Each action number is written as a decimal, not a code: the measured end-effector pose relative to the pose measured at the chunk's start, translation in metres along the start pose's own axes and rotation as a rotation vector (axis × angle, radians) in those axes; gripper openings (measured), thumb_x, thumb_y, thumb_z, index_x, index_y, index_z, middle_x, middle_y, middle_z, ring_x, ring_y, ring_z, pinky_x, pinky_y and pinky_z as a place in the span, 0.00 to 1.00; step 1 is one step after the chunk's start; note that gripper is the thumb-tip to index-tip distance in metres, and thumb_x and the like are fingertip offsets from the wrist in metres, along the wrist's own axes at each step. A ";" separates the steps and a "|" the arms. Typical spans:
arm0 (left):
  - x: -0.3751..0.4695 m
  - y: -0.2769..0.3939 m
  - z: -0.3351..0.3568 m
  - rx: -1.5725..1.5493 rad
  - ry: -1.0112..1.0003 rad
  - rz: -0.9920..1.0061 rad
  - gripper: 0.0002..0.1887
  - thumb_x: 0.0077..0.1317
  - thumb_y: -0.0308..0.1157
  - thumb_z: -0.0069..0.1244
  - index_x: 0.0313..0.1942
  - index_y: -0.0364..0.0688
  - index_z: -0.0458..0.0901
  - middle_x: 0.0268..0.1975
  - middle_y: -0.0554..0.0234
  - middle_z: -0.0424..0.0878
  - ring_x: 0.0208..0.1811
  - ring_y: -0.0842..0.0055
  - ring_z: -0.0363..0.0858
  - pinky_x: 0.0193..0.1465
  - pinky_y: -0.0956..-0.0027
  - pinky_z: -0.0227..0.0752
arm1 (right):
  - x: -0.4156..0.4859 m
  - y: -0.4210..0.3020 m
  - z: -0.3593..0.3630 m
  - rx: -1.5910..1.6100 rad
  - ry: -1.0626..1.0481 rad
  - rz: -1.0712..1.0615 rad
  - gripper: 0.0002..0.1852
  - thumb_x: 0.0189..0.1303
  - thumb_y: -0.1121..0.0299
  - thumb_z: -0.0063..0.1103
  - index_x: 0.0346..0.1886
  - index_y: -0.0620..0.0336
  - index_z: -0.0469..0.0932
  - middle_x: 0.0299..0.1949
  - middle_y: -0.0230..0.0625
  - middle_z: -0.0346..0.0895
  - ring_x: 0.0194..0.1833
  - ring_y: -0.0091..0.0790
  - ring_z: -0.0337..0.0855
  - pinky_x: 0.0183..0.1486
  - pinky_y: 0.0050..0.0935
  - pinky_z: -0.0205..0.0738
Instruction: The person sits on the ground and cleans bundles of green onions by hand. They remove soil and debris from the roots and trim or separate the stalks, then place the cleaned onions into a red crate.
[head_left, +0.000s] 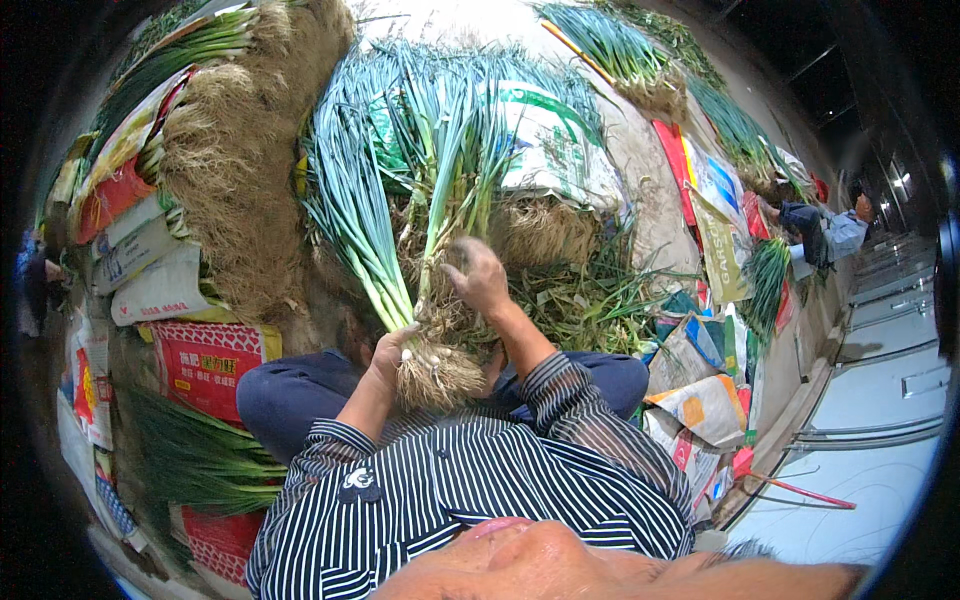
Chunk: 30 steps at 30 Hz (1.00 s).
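In the head view my left hand (386, 356) grips a bunch of green onions (382, 289) low down, near their white bulbs. Their pale roots (439, 379) spread out over my lap, and the leaves point away from me. My right hand (484, 277) is raised just right of a separate onion stalk (431, 247) that leans beside the bunch. Its thumb stands apart from the blurred fingers, with nothing visible between them. Beyond both hands lies a larger heap of green onions (450, 90), partly under a white and green woven sack (551, 142).
At left, a long row of onions shows its dense roots (225, 180). Stripped leaves (592, 300) litter the ground right of my right hand. Printed sacks (694, 397) lie farther right. A red sack (210, 367) is by my left knee. Another person (825, 229) sits at far right.
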<state>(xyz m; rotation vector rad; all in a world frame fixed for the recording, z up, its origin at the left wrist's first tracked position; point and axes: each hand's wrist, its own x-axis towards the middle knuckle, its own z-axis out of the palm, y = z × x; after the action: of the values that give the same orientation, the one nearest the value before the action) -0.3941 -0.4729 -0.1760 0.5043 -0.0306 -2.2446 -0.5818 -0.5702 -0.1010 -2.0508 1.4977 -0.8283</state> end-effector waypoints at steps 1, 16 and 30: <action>0.002 0.000 -0.006 0.010 -0.024 -0.002 0.18 0.62 0.29 0.44 0.51 0.30 0.69 0.42 0.44 0.79 0.37 0.51 0.80 0.33 0.50 0.79 | 0.008 -0.004 -0.004 -0.080 0.153 -0.137 0.27 0.51 0.66 0.61 0.55 0.63 0.67 0.51 0.50 0.71 0.53 0.47 0.72 0.57 0.35 0.67; -0.008 0.010 0.002 -0.150 0.041 0.174 0.17 0.67 0.34 0.36 0.47 0.30 0.72 0.43 0.45 0.79 0.43 0.60 0.79 0.46 0.58 0.76 | -0.076 -0.086 -0.056 -0.121 -0.471 -0.320 0.10 0.50 0.72 0.56 0.37 0.59 0.72 0.20 0.41 0.71 0.24 0.44 0.76 0.27 0.39 0.71; -0.002 0.013 0.018 0.323 0.204 0.140 0.16 0.64 0.27 0.42 0.48 0.24 0.71 0.36 0.46 0.80 0.28 0.61 0.82 0.26 0.61 0.81 | -0.103 0.067 -0.201 -0.846 -0.181 0.631 0.25 0.53 0.61 0.58 0.53 0.62 0.71 0.44 0.43 0.77 0.43 0.38 0.79 0.45 0.34 0.72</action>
<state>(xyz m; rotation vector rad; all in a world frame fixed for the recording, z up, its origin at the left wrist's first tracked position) -0.3902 -0.4824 -0.1560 0.8747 -0.3173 -2.0497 -0.7921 -0.4955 -0.0242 -1.8358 2.4398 0.2907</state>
